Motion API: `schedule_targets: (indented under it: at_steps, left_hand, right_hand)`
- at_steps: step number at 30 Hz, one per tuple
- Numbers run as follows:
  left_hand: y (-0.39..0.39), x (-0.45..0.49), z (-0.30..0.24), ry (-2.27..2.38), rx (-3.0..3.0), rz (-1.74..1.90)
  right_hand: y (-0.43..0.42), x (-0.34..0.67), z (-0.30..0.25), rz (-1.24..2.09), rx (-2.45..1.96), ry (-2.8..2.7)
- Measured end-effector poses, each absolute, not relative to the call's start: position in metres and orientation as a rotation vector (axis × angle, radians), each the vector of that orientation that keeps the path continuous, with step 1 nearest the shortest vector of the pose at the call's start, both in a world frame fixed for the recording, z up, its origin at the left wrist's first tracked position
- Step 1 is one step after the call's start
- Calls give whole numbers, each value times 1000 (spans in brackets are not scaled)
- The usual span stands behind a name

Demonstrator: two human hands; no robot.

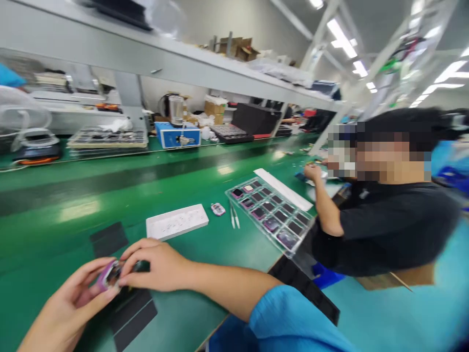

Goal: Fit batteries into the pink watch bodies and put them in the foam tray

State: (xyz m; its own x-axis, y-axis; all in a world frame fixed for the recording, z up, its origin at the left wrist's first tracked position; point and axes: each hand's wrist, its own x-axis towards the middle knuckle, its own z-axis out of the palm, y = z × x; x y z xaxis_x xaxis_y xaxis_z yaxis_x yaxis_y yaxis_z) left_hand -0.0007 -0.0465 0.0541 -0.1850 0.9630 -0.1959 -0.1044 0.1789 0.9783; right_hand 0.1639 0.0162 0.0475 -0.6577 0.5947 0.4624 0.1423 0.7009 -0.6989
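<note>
My left hand [78,293] is closed around a small purple-rimmed device case [106,276], which looks like a smartwatch housing with its inside facing right. The fingers of my right hand [156,266] are pinched at the case's open side; what they hold, if anything, is hidden. Below both hands lies a dark mat [135,320], with another dark piece [109,238] farther back. Past my right hand stands a shallow white tray [178,222] dotted with tiny parts. A second purple-rimmed case [218,209] and a pair of tweezers [234,216] lie right of it.
A clear compartment tray [252,222] at the right holds several purple cases and dark flat pieces. Behind it lies a long white strip [284,189]. A co-worker in black [384,225] sits at the right. A blue box [178,135] stands under the overhead shelf [205,58].
</note>
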Motion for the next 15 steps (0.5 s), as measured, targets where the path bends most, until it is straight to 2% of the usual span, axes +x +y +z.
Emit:
schedule_targets:
  at_steps: [5, 9, 15]
  left_hand:
    - [-56, 2, 63, 1216, 870, 1273]
    - [-59, -1, 66, 1075, 760, 1288]
    - [-64, -8, 61, 907, 762, 1244]
  right_hand:
    - [8, 168, 57, 824, -553, -2153]
    - [14, 177, 67, 623, -594, -2134]
    - [52, 202, 68, 161, -1178, -2179]
